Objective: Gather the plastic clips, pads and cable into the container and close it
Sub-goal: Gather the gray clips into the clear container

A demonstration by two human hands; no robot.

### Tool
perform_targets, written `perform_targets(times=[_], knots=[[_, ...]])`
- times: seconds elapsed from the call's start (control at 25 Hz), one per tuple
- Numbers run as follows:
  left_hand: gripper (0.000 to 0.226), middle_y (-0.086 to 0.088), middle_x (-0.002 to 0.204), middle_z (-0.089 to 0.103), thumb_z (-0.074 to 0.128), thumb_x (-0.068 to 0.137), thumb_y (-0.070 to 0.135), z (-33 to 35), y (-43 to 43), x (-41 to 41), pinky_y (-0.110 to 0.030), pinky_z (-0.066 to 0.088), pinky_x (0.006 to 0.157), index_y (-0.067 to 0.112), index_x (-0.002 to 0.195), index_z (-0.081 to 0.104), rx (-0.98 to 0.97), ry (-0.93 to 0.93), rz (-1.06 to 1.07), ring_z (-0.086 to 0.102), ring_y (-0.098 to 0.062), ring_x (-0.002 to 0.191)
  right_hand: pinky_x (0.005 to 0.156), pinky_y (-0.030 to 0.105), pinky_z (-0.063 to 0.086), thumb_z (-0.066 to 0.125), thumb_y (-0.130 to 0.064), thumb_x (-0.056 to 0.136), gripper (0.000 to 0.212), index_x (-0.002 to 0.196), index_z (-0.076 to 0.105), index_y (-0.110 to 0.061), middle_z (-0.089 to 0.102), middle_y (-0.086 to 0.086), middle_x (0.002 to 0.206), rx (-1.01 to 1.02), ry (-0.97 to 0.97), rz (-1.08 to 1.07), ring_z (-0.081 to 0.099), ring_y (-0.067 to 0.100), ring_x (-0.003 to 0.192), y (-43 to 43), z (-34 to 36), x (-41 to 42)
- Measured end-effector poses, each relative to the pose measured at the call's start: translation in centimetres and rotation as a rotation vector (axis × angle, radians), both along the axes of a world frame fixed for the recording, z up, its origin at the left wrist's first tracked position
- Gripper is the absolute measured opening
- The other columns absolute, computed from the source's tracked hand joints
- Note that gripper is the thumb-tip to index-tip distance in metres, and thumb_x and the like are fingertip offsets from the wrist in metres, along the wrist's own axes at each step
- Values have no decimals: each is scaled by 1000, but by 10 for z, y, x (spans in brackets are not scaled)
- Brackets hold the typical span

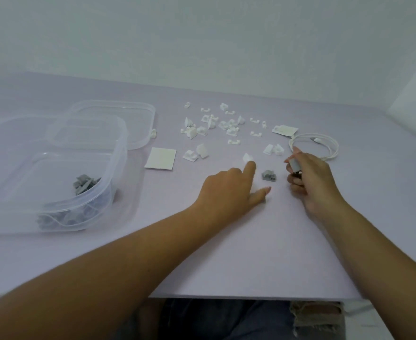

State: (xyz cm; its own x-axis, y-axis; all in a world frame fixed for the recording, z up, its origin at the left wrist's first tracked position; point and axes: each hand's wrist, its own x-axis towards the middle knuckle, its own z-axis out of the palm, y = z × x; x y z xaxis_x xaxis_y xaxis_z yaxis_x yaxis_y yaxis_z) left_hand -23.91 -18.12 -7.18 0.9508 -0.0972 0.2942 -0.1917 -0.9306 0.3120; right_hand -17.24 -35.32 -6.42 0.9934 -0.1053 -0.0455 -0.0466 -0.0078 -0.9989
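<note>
Here, left hand (229, 190) palm-down, fingers (250, 168) apart, index on white clip (247, 157); right hand (311, 180) clamped on grey clip (294, 164).

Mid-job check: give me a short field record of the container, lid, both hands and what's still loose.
container: open, stored grey clips inside
lid: off, behind container
left hand: index fingertip on a white clip
right hand: grips grey pieces
still loose: lone grey clip, scattered white clips, square pad, second pad, cable

Bare forearms, left hand (226, 190), right hand (311, 177), dark blue jeans (214, 320), frayed rip (316, 315) at one knee.
</note>
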Motion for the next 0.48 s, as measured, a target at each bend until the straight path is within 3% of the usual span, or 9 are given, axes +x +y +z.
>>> perform_targets(times=[0.08, 0.2, 0.32, 0.4, 0.48], knots=[[56, -5, 89, 60, 36, 90, 64, -3, -6, 4, -28, 24, 48, 17, 119, 44, 224, -90, -37, 63, -28, 82, 50, 26, 33, 51, -37, 95, 28, 80, 59, -14, 49, -4, 62, -601, -300, 25, 41, 15, 53, -2, -4, 2], [52, -7, 100, 65, 36, 94, 57, -1, -11, 8, -28, 21, 52, 14, 122, 50, 396, -91, -109, 65, -29, 87, 54, 30, 35, 46, -49, 94, 27, 96, 53, -22, 48, -9, 61, -1080, -438, 216, 48, 17, 59, -2, -6, 4], [44, -7, 102, 65, 32, 100, 44, 4, -14, 7, -28, 23, 52, 11, 118, 56, 474, -89, -175, 65, -28, 91, 58, 32, 41, 40, -48, 96, 26, 99, 46, -23, 54, -7, 80, -1473, -512, 321, 55, 23, 70, 2, -11, 7], [38, -7, 92, 62, 33, 100, 44, 8, -10, 0, -29, 29, 57, 14, 97, 57, 265, 8, -148, 63, -28, 85, 57, 34, 42, 37, -44, 97, 23, 91, 44, -22, 57, -3, 80, -1523, -541, 344, 54, 22, 67, 0, -10, 11], [40, -6, 75, 54, 38, 98, 46, 16, -3, -15, -28, 33, 54, 14, 77, 48, -227, 204, -123, 55, -23, 68, 56, 35, 43, 37, -41, 97, 21, 87, 43, -23, 57, -1, 73, -1454, -507, 376, 53, 21, 63, -5, -9, 17]])
